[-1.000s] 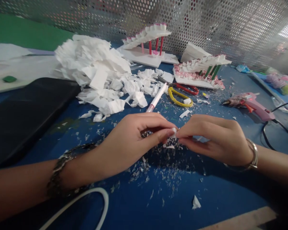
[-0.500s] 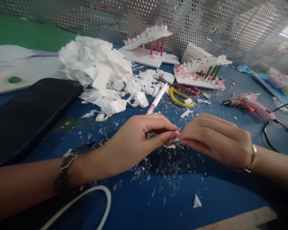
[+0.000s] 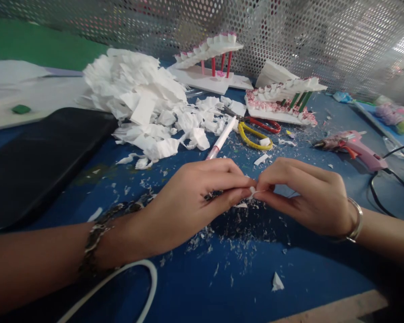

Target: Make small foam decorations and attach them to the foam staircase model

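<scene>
Head view; white scrap [image 3: 252, 191] between left hand [image 3: 188, 197] and right hand [image 3: 306, 195]; both hands pinching it

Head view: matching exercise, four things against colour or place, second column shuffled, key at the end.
1. White scrap
2. Glue gun
3. Scissors
4. Flat slab

A. Red and yellow handles
B. Black, on the left
C. At the fingertips of left hand and right hand
D. Pink, on the right

Pairs: 1-C, 2-D, 3-A, 4-B
</scene>
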{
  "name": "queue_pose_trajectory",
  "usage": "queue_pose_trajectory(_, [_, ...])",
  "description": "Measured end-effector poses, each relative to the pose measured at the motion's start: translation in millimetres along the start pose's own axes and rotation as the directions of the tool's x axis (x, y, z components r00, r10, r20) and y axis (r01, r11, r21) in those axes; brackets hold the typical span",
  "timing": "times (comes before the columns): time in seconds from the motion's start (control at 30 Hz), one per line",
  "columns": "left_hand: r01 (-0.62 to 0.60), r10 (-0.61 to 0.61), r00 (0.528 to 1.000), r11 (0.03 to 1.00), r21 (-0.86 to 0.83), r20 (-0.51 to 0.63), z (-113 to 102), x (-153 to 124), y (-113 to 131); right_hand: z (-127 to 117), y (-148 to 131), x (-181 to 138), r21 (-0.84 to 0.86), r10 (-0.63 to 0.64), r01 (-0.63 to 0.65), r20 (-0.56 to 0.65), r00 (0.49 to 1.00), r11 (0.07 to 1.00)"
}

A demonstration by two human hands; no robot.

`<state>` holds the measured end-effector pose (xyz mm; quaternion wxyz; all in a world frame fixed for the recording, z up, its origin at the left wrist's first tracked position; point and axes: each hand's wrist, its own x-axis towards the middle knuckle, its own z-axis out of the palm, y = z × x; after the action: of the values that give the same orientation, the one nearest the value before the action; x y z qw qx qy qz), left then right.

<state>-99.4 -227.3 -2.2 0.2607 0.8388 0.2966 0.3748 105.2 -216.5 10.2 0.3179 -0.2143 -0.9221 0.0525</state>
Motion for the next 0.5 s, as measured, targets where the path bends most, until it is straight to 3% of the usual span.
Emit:
queue_pose_trajectory(0.23, [-0.087, 0.086, 0.996, 0.996, 0.031, 0.018, 0.5, 0.0, 3.1, 0.8, -1.9, 0.5, -0.031, -0.111, 0.109, -0.039, 0.993, 0.994])
queue_pose_trajectory(0.5, [-0.091, 0.091, 0.996, 0.995, 0.04, -0.02, -0.1, -2.5, -0.4, -1.7, -0.1, -0.1, -0.026, -0.118, 0.117, -0.046, 0.992, 0.993])
